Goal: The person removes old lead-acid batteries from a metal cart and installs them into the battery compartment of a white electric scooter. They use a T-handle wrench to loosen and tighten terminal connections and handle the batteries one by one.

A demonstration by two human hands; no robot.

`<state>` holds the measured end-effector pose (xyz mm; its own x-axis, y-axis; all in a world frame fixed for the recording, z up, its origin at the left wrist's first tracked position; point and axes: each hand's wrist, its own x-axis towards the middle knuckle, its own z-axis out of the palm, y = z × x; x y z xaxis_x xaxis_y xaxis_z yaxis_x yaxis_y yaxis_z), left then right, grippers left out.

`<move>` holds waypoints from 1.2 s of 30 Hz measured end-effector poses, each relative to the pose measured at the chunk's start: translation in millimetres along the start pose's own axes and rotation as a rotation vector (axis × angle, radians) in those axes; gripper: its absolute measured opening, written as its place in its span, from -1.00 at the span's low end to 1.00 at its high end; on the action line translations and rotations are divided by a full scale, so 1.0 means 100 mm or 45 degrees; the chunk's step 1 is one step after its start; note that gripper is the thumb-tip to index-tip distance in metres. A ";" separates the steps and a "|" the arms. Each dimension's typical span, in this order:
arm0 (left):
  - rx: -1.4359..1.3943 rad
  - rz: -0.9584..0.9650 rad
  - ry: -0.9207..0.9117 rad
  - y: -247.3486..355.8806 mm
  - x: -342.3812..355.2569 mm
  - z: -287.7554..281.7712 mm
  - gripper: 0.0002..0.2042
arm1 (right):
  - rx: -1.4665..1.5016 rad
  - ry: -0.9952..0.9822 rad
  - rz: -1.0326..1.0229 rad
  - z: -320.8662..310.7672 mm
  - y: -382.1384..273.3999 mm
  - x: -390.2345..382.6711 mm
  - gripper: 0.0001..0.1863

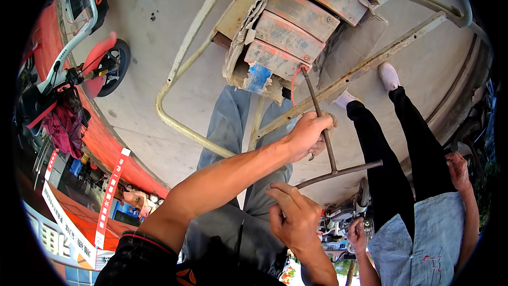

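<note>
A rusty T-handle socket wrench [331, 153] slants up from my hands, its tip at the near right corner of the nearest dusty reddish battery [275, 58]. My left hand [309, 135] is closed round the wrench's shaft. My right hand [297, 216] is by the left end of the crossbar, with fingers bent and apart; whether they touch the bar is hard to see. At the wrench's tip a red wire [293, 87] bends down from the battery. Several batteries lie in a row inside torn cardboard [241, 42], with a blue patch [258, 78] on the nearest one's side.
A worn yellowish metal tube frame [168, 82] surrounds the batteries. To the right stands another person in black trousers [383, 164], with a hand [357, 235] near the wrench's crossbar. An electric scooter [69, 58] is parked at left. Small parts lie on the concrete floor [143, 69].
</note>
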<state>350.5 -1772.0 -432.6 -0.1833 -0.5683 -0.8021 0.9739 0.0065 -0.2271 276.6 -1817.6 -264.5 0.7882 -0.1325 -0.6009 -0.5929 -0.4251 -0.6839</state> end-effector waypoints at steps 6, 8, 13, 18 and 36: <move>-0.008 0.026 -0.047 -0.09 -0.04 -0.11 -0.91 | -0.305 0.315 0.481 -0.57 0.34 -0.17 -0.88; -0.033 0.017 -0.022 -0.15 -0.04 -0.07 -0.91 | -0.133 0.359 0.302 -0.64 0.19 0.11 -0.87; -0.081 -0.006 -0.063 0.02 -0.01 -0.01 -0.86 | 0.011 0.018 0.064 -0.06 0.04 -0.05 -0.84; -0.060 -0.038 -0.075 -0.03 -0.01 -0.06 -0.90 | -0.203 0.312 0.461 -0.43 0.23 -0.09 -0.87; -0.005 -0.034 -0.015 -0.07 0.02 -0.17 -0.90 | -0.011 -0.122 0.100 -0.08 -0.09 -0.08 -0.86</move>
<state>341.0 -1759.4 -441.5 -0.2072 -0.5778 -0.7895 0.9682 -0.0054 -0.2502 276.7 -1819.5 -250.4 0.7198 -0.0793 -0.6896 -0.6503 -0.4246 -0.6300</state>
